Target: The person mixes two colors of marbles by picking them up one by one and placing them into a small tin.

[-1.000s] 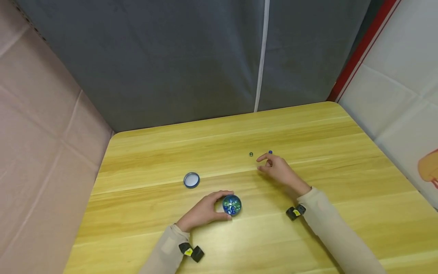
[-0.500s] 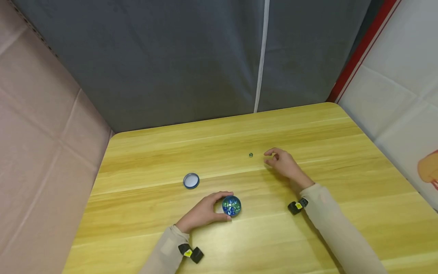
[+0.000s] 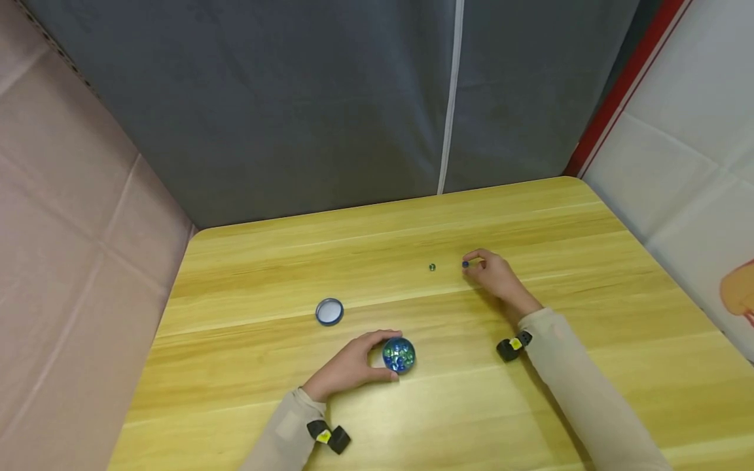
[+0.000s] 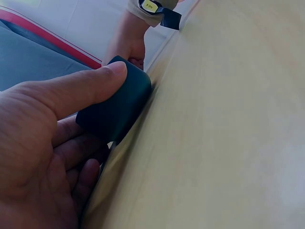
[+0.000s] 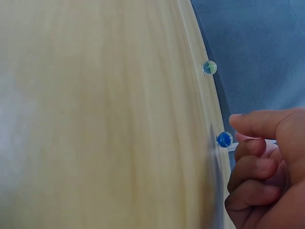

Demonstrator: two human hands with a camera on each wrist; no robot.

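Observation:
My left hand (image 3: 353, 363) holds a small round blue tin (image 4: 116, 107) by its sides, thumb on one side and fingers on the other. The tin stands upright and lidless, filled with blue and green glass marbles (image 3: 398, 355). Farther off to the right, my right hand (image 3: 495, 275) has thumb and index finger on either side of a blue marble (image 5: 224, 139) on the table. In the right wrist view the thumb tip is just beside this marble, with a gap showing, and the other fingers are curled. A green marble (image 3: 432, 267) lies to the left of that hand.
The tin's round lid (image 3: 329, 312) lies with its pale inside up, left of and beyond the tin. A wood-grain table (image 3: 265, 261) ends at a grey curtain (image 3: 294, 118), with pale walls to both sides.
My right hand has moved slightly right and away from me, bringing its thumb and index finger around the blue marble. My left hand keeps its hold on the tin.

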